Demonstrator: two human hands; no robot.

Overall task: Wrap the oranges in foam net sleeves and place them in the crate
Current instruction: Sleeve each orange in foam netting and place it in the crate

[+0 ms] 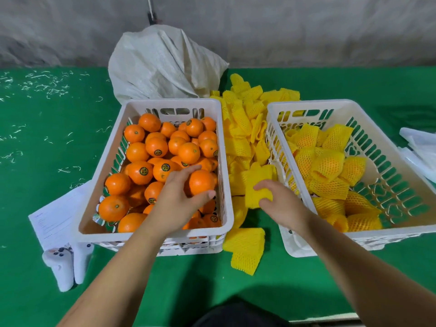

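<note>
Oranges fill the left crate (pixel 226 161); left hand (pixel 179 199) grips one orange (pixel 201 182) by its right wall. Right hand (pixel 280 204) pinches a sleeve (pixel 256 192) in the gap beside the right crate (pixel 276 147), half-full of wrapped fruit (pixel 328 161)

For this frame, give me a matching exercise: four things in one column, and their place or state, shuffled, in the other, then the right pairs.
Things:
1. left hand
2. right hand
3. left crate
4. right crate

Places or states:
A. holds oranges already wrapped in net sleeves
B. grips a bare orange
C. full of bare oranges
D. pinches a yellow foam net sleeve

Pairs: 1-B, 2-D, 3-C, 4-A
</note>
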